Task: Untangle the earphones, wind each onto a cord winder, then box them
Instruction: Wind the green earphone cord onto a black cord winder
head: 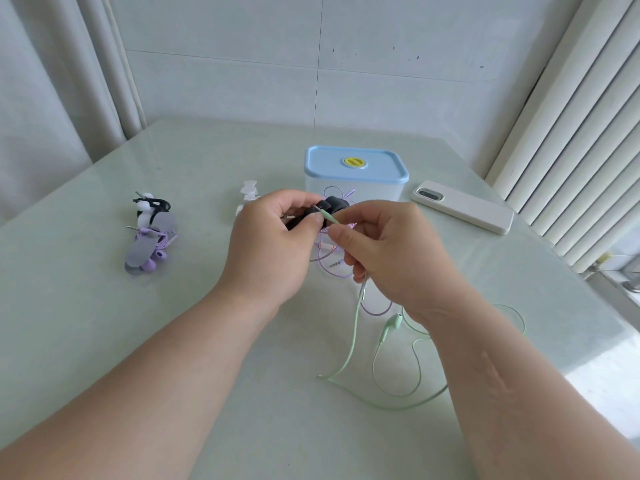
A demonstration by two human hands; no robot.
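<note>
mint green earphones (393, 323) sprawl loose on the table (207, 341), plug up at the black winder (334, 204); purple earphones (329, 270) lie tangled behind it; two wound sets (150, 237) sit far left; blue-lidded box (381, 168) shut

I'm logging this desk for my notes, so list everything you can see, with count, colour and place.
table: one, pale green, glossy
storage box: one, clear with blue lid, far centre, lid on
phone: one, white case, right of the box
wound black-and-white earphones: one set, far left
wound purple earphones: one set, grey winder, left, just nearer
white cord winders: one or two, left of the box
loose purple earphones: one set, before the box
green earphones: one set, trailing across the near right
black cord winder: one, held above centre
curtain: one, white, far left
left hand: grips the black cord winder
right hand: pinches the green earphones' plug end
</note>
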